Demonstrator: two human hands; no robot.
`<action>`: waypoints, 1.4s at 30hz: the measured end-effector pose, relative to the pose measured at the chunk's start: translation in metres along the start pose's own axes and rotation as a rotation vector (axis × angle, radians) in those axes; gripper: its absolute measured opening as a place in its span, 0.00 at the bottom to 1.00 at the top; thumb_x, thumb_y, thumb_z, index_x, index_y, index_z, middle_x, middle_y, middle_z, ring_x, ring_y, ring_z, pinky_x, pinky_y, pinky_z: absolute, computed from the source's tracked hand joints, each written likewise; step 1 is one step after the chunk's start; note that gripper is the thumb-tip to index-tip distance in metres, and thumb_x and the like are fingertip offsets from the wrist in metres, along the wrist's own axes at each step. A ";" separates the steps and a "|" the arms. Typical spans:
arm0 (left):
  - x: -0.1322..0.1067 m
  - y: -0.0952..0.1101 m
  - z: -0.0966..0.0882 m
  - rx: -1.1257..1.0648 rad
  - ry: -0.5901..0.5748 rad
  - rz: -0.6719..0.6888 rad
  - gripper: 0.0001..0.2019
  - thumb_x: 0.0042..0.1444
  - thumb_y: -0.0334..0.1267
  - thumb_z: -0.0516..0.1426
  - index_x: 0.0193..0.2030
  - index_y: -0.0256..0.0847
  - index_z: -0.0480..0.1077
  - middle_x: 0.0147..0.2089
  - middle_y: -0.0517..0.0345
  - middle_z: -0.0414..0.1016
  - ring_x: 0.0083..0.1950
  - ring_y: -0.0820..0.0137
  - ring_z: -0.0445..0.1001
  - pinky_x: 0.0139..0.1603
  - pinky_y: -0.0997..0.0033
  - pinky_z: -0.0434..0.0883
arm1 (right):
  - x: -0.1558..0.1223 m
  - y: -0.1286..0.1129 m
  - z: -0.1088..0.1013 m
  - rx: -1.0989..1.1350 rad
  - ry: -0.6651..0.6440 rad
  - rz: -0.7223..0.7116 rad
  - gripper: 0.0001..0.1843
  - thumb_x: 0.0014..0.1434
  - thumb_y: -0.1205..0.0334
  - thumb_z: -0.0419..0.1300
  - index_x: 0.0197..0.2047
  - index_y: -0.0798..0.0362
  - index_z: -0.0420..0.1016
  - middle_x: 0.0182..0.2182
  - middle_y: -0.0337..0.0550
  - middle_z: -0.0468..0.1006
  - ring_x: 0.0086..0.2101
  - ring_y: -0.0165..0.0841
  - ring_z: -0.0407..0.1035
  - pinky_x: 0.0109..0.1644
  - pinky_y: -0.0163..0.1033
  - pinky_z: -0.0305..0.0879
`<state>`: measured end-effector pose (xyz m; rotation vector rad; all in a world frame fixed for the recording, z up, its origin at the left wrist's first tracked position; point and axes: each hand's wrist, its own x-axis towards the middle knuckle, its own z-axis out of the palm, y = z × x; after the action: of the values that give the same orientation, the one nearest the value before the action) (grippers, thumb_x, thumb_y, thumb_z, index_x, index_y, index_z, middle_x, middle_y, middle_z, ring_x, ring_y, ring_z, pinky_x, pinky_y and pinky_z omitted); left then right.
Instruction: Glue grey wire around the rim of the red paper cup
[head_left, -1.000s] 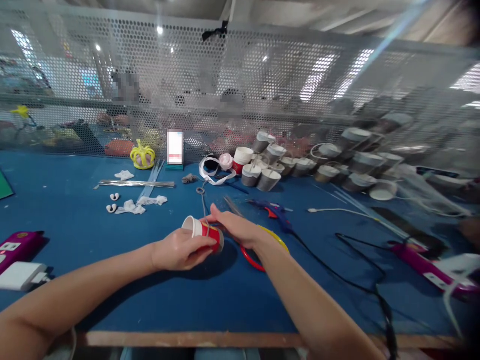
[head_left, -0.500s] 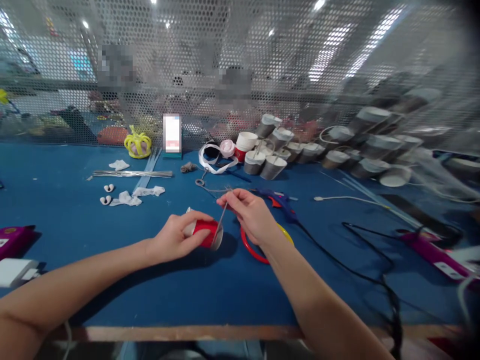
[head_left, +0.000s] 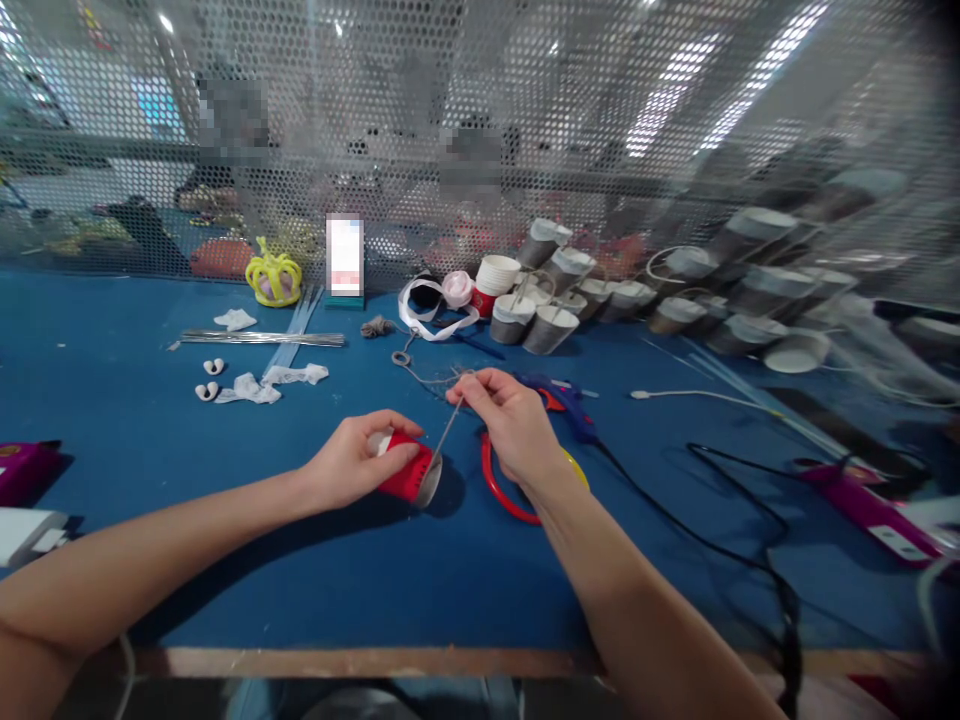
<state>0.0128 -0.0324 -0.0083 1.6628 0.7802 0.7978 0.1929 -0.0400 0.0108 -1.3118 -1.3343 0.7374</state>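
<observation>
My left hand (head_left: 360,460) is wrapped round a red paper cup (head_left: 405,478), which lies tilted on its side just over the blue table with its mouth toward the right. A grey cord (head_left: 448,432) runs taut from the cup's mouth up to my right hand (head_left: 506,415), whose thumb and forefinger pinch it. Past those fingers the cord trails back to a small coil (head_left: 401,357). Beneath my right wrist lie red-handled pliers or scissors (head_left: 491,480), partly covered, with some yellow showing. A blue glue gun (head_left: 566,405) lies just behind.
Grey-wrapped cups (head_left: 551,330) are piled at the back right. A phone (head_left: 345,258) stands near the mesh screen (head_left: 405,180), beside a yellow crown-like piece (head_left: 274,278). Metal wires (head_left: 262,339) lie at left. Black cable (head_left: 675,510) and a purple power strip (head_left: 874,510) occupy the right.
The cup has turned in my left hand, so dark marks on its red side now show. My right hand has moved slightly right, still pinching the cord. The camera view has shifted a little.
</observation>
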 end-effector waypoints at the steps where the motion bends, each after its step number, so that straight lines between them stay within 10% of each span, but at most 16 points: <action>1: 0.000 0.001 0.000 0.013 -0.002 0.018 0.10 0.50 0.38 0.55 0.37 0.33 0.70 0.25 0.59 0.73 0.20 0.79 0.65 0.21 0.81 0.63 | 0.000 0.001 0.000 -0.021 -0.003 0.003 0.13 0.53 0.51 0.56 0.25 0.52 0.69 0.24 0.40 0.74 0.27 0.30 0.64 0.35 0.38 0.60; 18: -0.011 0.005 -0.003 0.301 0.069 0.399 0.07 0.51 0.33 0.55 0.35 0.35 0.73 0.26 0.58 0.75 0.20 0.79 0.65 0.19 0.83 0.62 | -0.002 -0.002 0.004 -0.256 -0.148 0.118 0.14 0.55 0.54 0.52 0.23 0.53 0.68 0.23 0.40 0.73 0.23 0.29 0.60 0.29 0.36 0.54; 42: -0.013 0.007 -0.008 0.376 0.146 0.768 0.07 0.51 0.27 0.55 0.37 0.36 0.70 0.27 0.57 0.78 0.24 0.78 0.74 0.27 0.84 0.70 | -0.010 0.008 0.021 0.020 -0.342 0.316 0.16 0.49 0.49 0.57 0.21 0.52 0.62 0.17 0.32 0.61 0.19 0.25 0.51 0.23 0.33 0.49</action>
<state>0.0001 -0.0403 -0.0016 2.3063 0.3790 1.3728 0.1734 -0.0423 -0.0041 -1.4427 -1.3935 1.2344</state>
